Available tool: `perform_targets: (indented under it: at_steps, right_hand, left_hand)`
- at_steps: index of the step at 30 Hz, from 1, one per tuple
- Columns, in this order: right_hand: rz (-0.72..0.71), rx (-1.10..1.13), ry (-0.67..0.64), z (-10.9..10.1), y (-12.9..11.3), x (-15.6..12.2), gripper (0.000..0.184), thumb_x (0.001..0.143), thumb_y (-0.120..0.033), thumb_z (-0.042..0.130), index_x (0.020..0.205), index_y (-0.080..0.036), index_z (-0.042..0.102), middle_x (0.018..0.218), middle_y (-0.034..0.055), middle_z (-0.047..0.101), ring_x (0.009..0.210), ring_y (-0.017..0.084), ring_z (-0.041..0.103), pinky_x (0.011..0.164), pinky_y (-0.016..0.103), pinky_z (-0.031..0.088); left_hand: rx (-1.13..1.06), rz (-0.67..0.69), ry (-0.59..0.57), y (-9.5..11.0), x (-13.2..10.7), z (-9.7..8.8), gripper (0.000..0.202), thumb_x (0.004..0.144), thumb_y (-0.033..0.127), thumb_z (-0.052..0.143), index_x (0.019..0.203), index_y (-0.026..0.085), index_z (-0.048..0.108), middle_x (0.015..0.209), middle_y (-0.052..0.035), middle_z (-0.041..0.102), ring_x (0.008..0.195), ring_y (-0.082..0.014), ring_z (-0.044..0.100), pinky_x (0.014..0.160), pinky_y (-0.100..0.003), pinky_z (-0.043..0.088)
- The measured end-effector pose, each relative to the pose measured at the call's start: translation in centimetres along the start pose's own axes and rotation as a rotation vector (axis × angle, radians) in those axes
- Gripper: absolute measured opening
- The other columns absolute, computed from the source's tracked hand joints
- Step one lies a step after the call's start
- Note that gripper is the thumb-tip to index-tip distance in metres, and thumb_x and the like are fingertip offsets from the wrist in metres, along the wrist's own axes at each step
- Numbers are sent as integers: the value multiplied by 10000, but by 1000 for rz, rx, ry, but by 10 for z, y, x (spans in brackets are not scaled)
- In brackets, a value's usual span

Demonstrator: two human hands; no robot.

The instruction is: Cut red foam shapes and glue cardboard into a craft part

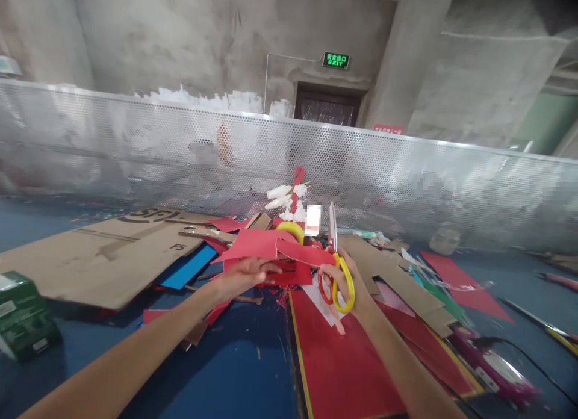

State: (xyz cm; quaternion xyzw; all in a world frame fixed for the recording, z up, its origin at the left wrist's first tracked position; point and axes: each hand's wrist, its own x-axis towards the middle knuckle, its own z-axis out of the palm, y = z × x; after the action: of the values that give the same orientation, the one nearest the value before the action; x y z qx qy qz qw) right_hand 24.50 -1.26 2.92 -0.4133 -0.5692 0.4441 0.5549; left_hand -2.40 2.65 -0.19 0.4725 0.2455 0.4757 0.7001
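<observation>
Yellow-and-red-handled scissors (336, 268) are gripped in my right hand (354, 277), their blades pointing up and away. A strip of red paper (307, 253) has its right end at the fingers of that same hand. Its left end meets a wider piece of red paper (248, 243). My left hand (246, 276) is at the lower edge of this wider piece, fingers stretched out and apart; the paper partly hides where they touch it. A yellow tape roll (291, 229) shows behind the paper. Beneath my right forearm lies a large red sheet (343, 365).
Flat cardboard (103, 256) spreads across the left, with a green box (27, 315) near it. Cardboard scraps (397, 274) and a purple device with a cord (492, 368) lie right. A white-and-red decoration (293, 199) stands before the perforated metal barrier (180, 142).
</observation>
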Motion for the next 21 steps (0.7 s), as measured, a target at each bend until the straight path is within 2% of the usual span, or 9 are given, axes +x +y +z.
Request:
perform_targets:
  at_steps: [3, 5, 7, 9, 12, 14, 16, 18, 21]
  right_hand:
    - [-15, -15, 6, -5, -2, 1, 315, 703, -298, 667, 942, -228, 474, 500, -94, 515, 363, 82, 404, 356, 185, 371]
    - [-43, -27, 3, -7, -2, 2, 297, 702, -282, 665, 924, -228, 475, 501, -94, 522, 365, 77, 403, 357, 178, 373]
    - [-49, -28, -21, -9, 0, 3, 265, 719, -287, 661, 899, -228, 476, 478, -101, 502, 352, 78, 403, 354, 179, 377]
    - [-43, -11, -58, -10, 3, 4, 238, 752, -303, 655, 892, -228, 478, 480, -103, 503, 343, 80, 414, 360, 184, 390]
    - [-48, 9, -90, -10, 5, 2, 252, 775, -322, 658, 939, -224, 494, 499, -104, 514, 345, 80, 425, 364, 181, 395]
    - [-55, 4, -97, -9, 3, 0, 309, 767, -329, 679, 995, -220, 503, 506, -104, 522, 348, 80, 418, 359, 178, 391]
    - [-50, 0, -109, -8, 1, -1, 355, 763, -346, 698, 1035, -216, 510, 504, -104, 523, 351, 82, 412, 356, 179, 396]
    - [-34, -9, -126, -8, -1, -1, 374, 763, -372, 710, 1044, -211, 521, 490, -105, 512, 348, 87, 405, 349, 184, 397]
    - [-17, -32, -104, -9, 2, 3, 367, 758, -398, 731, 995, -206, 527, 489, -99, 511, 350, 84, 411, 352, 184, 403]
  left_hand:
    - [17, -86, -175, 12, -5, 4, 443, 787, 469, 785, 1090, 158, 700, 1330, -229, 645, 1315, -382, 564, 1016, -502, 490]
    - [-1, -137, -217, 17, -5, 8, 595, 811, 590, 715, 1188, 131, 679, 1417, -255, 583, 1368, -416, 509, 1037, -537, 478]
    - [-59, -186, -217, 17, -4, 12, 654, 844, 648, 637, 1233, 122, 665, 1463, -252, 549, 1382, -424, 494, 1049, -546, 478]
    - [-139, -188, -126, 12, -1, 15, 576, 880, 610, 608, 1201, 137, 678, 1410, -225, 608, 1343, -406, 544, 1052, -543, 489]
    - [-239, -86, 115, 1, 6, 20, 309, 913, 398, 631, 1087, 152, 698, 1182, -157, 747, 1215, -344, 661, 1050, -516, 519]
    - [-266, -13, 279, -6, 10, 22, 160, 906, 243, 631, 1019, 145, 687, 1042, -121, 783, 1106, -301, 723, 1021, -492, 559]
    - [-259, 13, 404, -10, 13, 24, 95, 901, 153, 619, 976, 128, 671, 967, -120, 789, 1020, -274, 755, 971, -452, 603]
    - [-241, 2, 467, -12, 15, 27, 70, 902, 109, 616, 953, 108, 665, 941, -139, 789, 985, -262, 765, 932, -400, 630]
    - [-229, 12, 489, -11, 14, 33, 67, 906, 62, 614, 916, 92, 673, 917, -141, 789, 950, -247, 773, 920, -356, 640]
